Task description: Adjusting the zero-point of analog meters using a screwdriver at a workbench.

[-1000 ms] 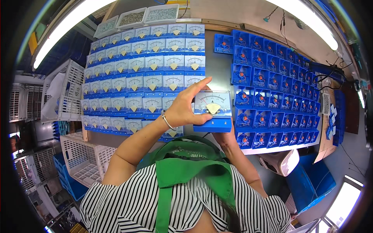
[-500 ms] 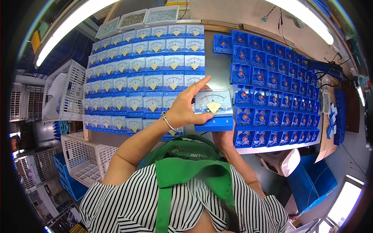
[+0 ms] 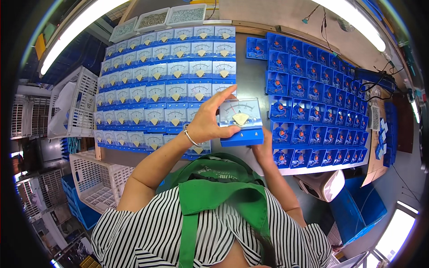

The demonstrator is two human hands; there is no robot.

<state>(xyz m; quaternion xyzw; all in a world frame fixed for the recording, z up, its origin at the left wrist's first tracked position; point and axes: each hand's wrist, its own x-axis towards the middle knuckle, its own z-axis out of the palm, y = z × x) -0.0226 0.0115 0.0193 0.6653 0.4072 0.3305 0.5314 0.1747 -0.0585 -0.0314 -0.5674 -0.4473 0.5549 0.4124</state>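
A blue panel meter (image 3: pixel 241 117) with a clear front, a white dial and a cream fan-shaped piece is held up in front of my chest, slightly tilted. My left hand (image 3: pixel 209 119) is closed on its left side, thumb at the lower front and index finger stretched along the top. Close against the meter's lower right side is my right hand (image 3: pixel 263 149). Its fingers are mostly hidden behind the blue base, so their grip does not show. Two metal posts stick out of the base's near face.
Rows of similar meters (image 3: pixel 156 93) cover the table's left side. On the right stand rows of open blue housings (image 3: pixel 301 109) with orange parts and wires inside. Trays of small parts (image 3: pixel 187 15) line the back left. White crates (image 3: pixel 96 183) sit at the left, a blue bin (image 3: pixel 359 210) lower right.
Both hands have shifted, carrying the meter a little left and turning it slightly. More of my right hand now shows beside the meter's right edge.
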